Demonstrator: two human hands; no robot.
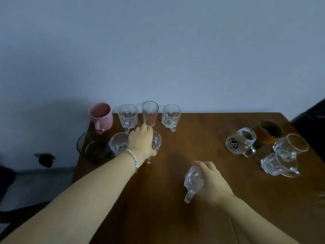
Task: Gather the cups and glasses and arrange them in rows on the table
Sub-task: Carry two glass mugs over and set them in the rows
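Cups and glasses sit in two groups on the brown table (202, 138). Head view, far-left corner: back row of pink mug (101, 116), faceted glass mug (127, 117), tall tumbler (150, 113), second glass mug (171, 117); a second row starting in front with dark glass bowl (92, 148) and a clear glass (117, 144). My left hand (140, 143) reaches out, palm down, fingers curled over the rim of a handled glass (156, 143) third in that row; grip closed on it, apparently setting it down. My right hand (211, 182) is closed round a small glass mug (192, 180), tilted, handle toward me, above mid-table. Ungathered at right: printed jar mug (241, 140), brown cup (268, 132), two more glass mugs (290, 147) (279, 164), the nearer tipped. Judgement: second row under construction. Next: release left, stand the right-hand mug upright beside it, handles aligned.
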